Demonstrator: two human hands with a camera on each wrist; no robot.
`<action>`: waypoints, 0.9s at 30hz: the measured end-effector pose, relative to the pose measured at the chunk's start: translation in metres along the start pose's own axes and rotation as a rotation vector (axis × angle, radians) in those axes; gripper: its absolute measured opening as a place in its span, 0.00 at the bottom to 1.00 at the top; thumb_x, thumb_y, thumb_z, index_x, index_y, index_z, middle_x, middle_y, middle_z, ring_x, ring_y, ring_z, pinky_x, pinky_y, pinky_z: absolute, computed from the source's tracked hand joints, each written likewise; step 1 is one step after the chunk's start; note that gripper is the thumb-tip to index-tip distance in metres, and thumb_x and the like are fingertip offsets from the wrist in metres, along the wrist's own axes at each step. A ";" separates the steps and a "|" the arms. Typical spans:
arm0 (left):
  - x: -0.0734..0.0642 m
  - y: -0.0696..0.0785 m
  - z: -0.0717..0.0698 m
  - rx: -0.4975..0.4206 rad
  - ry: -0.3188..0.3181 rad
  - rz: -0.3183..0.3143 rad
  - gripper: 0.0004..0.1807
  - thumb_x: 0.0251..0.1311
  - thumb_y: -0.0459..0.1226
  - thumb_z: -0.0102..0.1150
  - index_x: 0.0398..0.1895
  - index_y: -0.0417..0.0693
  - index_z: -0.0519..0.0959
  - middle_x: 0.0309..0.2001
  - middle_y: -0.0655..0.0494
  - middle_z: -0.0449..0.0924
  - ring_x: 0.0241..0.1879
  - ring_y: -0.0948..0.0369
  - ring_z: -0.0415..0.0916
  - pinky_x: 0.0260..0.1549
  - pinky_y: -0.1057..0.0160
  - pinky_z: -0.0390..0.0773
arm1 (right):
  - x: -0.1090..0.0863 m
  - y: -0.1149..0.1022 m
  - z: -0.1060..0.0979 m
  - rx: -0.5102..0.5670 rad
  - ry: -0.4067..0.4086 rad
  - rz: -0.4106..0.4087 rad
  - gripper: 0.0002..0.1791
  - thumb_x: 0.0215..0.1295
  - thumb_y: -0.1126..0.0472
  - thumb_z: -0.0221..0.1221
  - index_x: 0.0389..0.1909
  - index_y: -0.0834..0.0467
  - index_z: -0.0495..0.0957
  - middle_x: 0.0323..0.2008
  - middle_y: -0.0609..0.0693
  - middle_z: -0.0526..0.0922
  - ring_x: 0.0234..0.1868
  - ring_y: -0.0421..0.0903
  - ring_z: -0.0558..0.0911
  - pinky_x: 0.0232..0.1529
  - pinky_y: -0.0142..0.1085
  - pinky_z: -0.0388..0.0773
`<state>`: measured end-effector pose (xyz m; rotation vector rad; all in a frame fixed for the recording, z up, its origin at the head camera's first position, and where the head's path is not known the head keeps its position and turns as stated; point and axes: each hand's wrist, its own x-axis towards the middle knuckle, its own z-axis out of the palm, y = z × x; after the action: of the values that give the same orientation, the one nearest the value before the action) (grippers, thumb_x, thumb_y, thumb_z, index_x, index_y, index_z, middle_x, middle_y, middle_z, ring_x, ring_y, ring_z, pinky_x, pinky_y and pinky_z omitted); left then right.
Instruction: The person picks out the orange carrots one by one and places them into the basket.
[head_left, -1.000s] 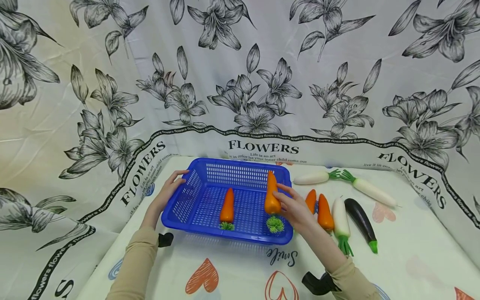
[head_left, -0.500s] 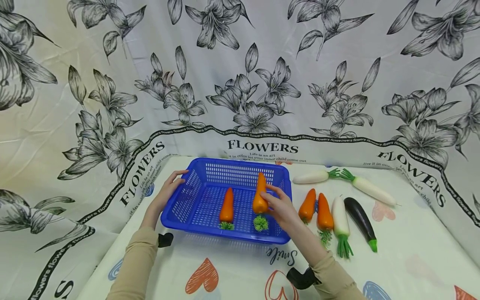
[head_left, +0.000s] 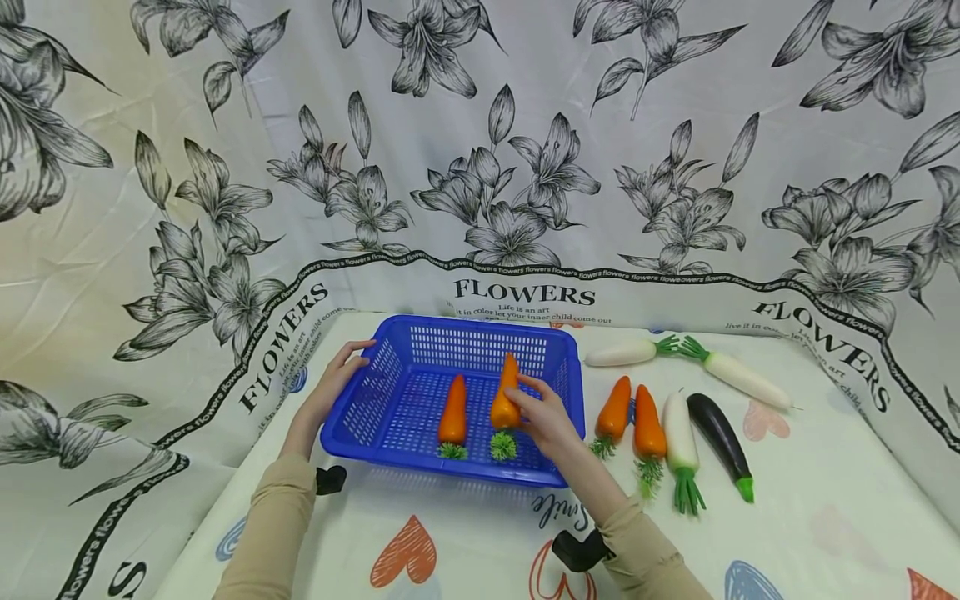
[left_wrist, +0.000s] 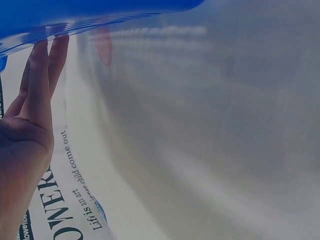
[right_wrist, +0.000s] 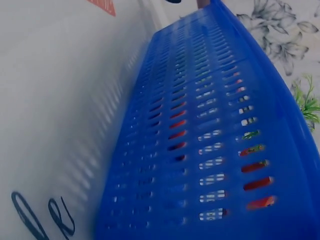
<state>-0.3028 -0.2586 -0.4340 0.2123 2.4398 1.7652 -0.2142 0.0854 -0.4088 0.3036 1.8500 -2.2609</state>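
Observation:
In the head view a blue plastic basket (head_left: 450,472) with slotted sides stands on the table. My right hand (head_left: 546,417) pinches an orange carrot (head_left: 506,404) over the right half of the basket, its tip pointing away and its green top (head_left: 503,446) toward me. Another carrot (head_left: 453,410) lies inside the basket, left of the held one. My left hand (head_left: 333,383) is at the basket's left side; in the left wrist view its fingers (left_wrist: 39,75) are fairly straight, tips against the blue edge. The right wrist view shows the basket's front wall (right_wrist: 200,125), with the right hand out of sight.
Right of the basket lie two carrots (head_left: 615,408) (head_left: 648,423), a white radish (head_left: 681,433) and an eggplant (head_left: 722,437). Two more white radishes (head_left: 622,353) (head_left: 746,383) lie behind them. A flower-printed curtain (head_left: 480,167) rises behind the table.
My right hand has moved left with the carrot, from the basket's right side toward the carrot lying inside. The left hand and basket have stayed in place.

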 end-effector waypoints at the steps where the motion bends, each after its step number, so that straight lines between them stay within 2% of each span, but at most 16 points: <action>1: 0.000 0.000 0.000 0.001 0.001 -0.002 0.23 0.72 0.44 0.39 0.68 0.54 0.61 0.69 0.47 0.56 0.52 0.58 0.67 0.45 0.65 0.70 | 0.001 0.001 0.001 0.004 0.002 0.006 0.29 0.67 0.61 0.55 0.67 0.60 0.61 0.59 0.66 0.69 0.43 0.49 0.77 0.52 0.47 0.76; 12: 0.000 0.000 -0.001 0.005 -0.004 0.002 0.24 0.72 0.45 0.39 0.69 0.54 0.60 0.68 0.44 0.58 0.50 0.57 0.68 0.44 0.64 0.71 | 0.007 0.004 0.016 0.007 0.002 0.038 0.28 0.67 0.61 0.55 0.66 0.64 0.62 0.60 0.68 0.68 0.47 0.51 0.76 0.54 0.49 0.75; 20: 0.000 -0.004 -0.002 0.000 -0.004 0.007 0.24 0.72 0.44 0.39 0.69 0.54 0.60 0.68 0.45 0.57 0.49 0.60 0.69 0.44 0.66 0.72 | 0.014 0.007 0.036 -0.001 0.010 0.080 0.28 0.66 0.62 0.56 0.65 0.65 0.62 0.60 0.69 0.69 0.51 0.56 0.77 0.54 0.49 0.75; 27: 0.001 -0.003 -0.002 -0.007 -0.010 0.017 0.24 0.72 0.45 0.39 0.69 0.54 0.60 0.68 0.45 0.58 0.47 0.63 0.71 0.42 0.66 0.74 | 0.018 0.010 0.044 -0.058 0.029 0.084 0.28 0.64 0.63 0.58 0.63 0.66 0.63 0.59 0.69 0.69 0.53 0.59 0.77 0.50 0.48 0.77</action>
<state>-0.3044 -0.2608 -0.4368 0.2416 2.4323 1.7750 -0.2296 0.0400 -0.4144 0.3988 1.8766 -2.1548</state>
